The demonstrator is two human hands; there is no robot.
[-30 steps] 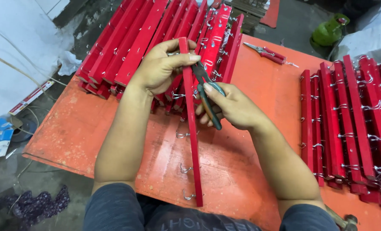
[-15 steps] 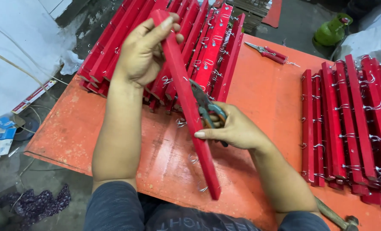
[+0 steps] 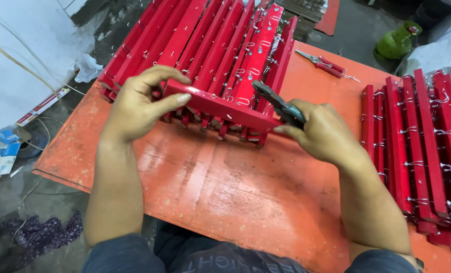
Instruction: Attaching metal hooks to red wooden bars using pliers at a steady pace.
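A single red wooden slat (image 3: 220,107) is held crosswise above the orange counter (image 3: 225,187), nearly level, just in front of the near ends of the stack of red slats (image 3: 210,45) that lies at the far left. Its left end is gripped by the left hand (image 3: 139,103), whose fingers (image 3: 157,76) are curled over the top edge while the thumb is pressed along the near face. Its right end is met by the right hand (image 3: 324,131), which is closed around the handles of dark pliers (image 3: 278,103); the pliers' nose is pointed up and to the left, over the slat's right end, though whether the tip touches the wood or a wire hook cannot be told from this angle. A second stack of red slats with wire hooks (image 3: 427,146) is laid along the right edge of the counter. Red-handled pliers (image 3: 322,62) are seen lying at the far edge, well apart from both hands, and a green gas cylinder (image 3: 397,43) stands on the floor beyond.
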